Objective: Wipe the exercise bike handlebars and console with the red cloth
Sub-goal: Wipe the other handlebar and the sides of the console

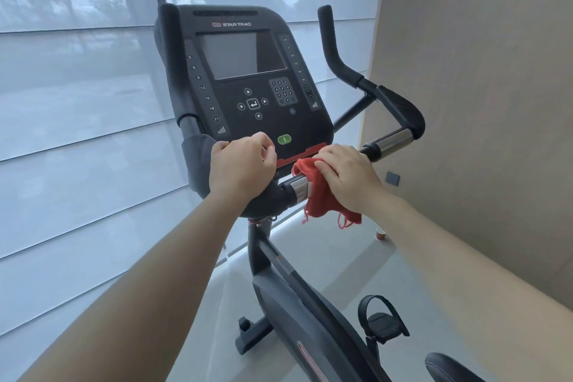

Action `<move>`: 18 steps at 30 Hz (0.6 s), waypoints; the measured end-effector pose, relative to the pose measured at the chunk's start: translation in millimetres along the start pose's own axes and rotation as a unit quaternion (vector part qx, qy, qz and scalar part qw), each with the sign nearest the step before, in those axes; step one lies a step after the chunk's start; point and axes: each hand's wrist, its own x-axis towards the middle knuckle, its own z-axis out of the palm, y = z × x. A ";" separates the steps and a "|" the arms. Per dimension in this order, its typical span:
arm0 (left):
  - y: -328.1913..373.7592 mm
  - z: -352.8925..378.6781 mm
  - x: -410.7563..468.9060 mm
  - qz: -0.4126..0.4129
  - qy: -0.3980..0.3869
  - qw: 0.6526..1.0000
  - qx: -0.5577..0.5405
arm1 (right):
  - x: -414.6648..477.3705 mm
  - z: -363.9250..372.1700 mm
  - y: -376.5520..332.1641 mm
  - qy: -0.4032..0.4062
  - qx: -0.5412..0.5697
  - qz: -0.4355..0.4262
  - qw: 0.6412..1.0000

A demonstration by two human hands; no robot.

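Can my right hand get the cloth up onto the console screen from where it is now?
Probably yes: the right hand holds the red cloth on the handlebar just below the console, and nothing stands between them.

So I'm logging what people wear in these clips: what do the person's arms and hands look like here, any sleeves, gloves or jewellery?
Both forearms are bare up to the edge of the picture: no sleeves show. The left hand and the right hand wear no gloves. No rings, watch or wristband can be seen on either, and no markings show on the arms.
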 end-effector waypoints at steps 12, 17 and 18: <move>5.4 -1.6 -3.3 0.010 0.004 1.000 0.015 | 9.8 -5.1 39.0 -0.005 -0.017 0.061 0.998; 13.9 -0.5 -4.0 0.018 0.012 0.998 0.060 | 25.5 -24.2 69.4 -0.084 -0.056 -0.001 0.995; 19.3 1.1 -3.8 0.000 0.021 0.998 0.052 | 30.6 -26.4 73.2 -0.093 -0.074 -0.009 0.993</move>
